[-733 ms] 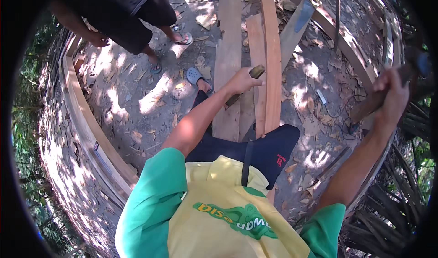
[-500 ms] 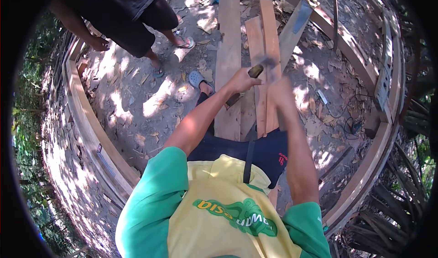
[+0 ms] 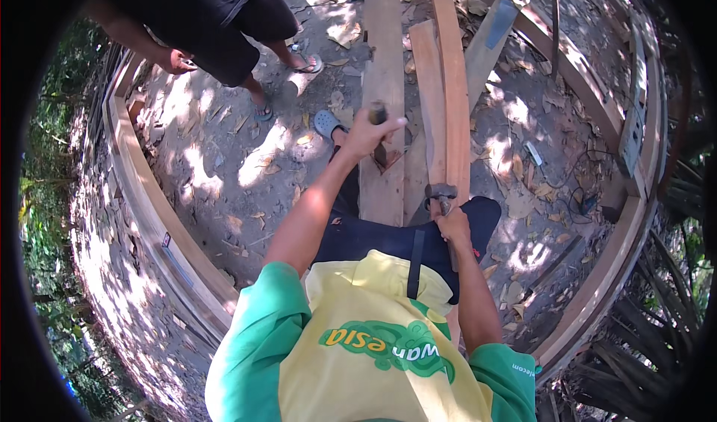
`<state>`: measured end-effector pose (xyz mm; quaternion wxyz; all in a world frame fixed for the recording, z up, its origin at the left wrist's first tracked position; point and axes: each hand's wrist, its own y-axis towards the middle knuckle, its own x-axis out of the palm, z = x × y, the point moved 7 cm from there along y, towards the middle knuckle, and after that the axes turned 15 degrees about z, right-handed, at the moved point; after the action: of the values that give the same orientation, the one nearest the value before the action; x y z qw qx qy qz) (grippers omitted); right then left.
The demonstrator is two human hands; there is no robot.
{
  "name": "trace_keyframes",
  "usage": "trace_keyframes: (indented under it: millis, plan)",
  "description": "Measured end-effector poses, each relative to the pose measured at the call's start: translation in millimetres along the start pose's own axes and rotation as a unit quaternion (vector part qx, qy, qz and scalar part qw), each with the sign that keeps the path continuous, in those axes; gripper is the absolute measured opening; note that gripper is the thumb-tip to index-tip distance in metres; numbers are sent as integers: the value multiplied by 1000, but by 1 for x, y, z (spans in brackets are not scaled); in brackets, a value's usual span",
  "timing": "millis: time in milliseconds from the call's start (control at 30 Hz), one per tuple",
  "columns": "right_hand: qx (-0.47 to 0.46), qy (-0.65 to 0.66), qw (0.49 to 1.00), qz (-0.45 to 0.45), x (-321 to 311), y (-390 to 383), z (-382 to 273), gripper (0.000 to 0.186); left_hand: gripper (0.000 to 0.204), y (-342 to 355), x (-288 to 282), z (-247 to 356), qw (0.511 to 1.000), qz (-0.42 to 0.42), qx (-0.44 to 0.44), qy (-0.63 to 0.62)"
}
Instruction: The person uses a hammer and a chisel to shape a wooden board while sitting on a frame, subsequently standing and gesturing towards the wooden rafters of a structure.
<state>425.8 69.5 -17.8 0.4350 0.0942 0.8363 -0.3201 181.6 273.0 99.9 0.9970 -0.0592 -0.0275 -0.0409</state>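
Observation:
My left hand (image 3: 364,135) is wrapped round a dark wooden tool that looks like a hand plane (image 3: 384,157). It is held tilted above the wide plank (image 3: 382,198), with one end showing above my fist and the other below. My thumb points out to the right. In my right hand (image 3: 453,226), close to my lap, is a hammer (image 3: 441,192), gripped by its handle with the metal head pointing away from me. The hammer head is over the near ends of two narrower reddish boards (image 3: 452,93), apart from the plane.
A handsaw (image 3: 499,26) lies on a slanting board at the far right. Another person in dark shorts (image 3: 224,52) stands at the far left. Long timber beams (image 3: 153,175) frame the leaf-strewn ground on both sides. A dark cable (image 3: 571,198) lies at right.
My right hand has brought the hammer down and back toward my lap, away from the plane. My left hand has shifted slightly left with the plane, now more upright.

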Motion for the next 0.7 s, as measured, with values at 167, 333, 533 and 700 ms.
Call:
trace_keyframes:
  millis: [167, 333, 533, 700]
  plan:
    - [55, 28, 996, -60, 9, -1, 12, 42, 34, -12, 52, 4, 984, -143, 35, 103]
    - [43, -17, 999, -23, 14, 4, 8, 46, 36, -32, 36, -7, 891, -260, -370, -23]
    - [16, -41, 999, -20, 20, 9, 23, 54, 25, -17, -20, 32, 990, -18, -107, 86]
    - [30, -39, 997, -57, 20, -1, 5, 69, 25, -22, 27, 21, 987, 16, 61, 146]
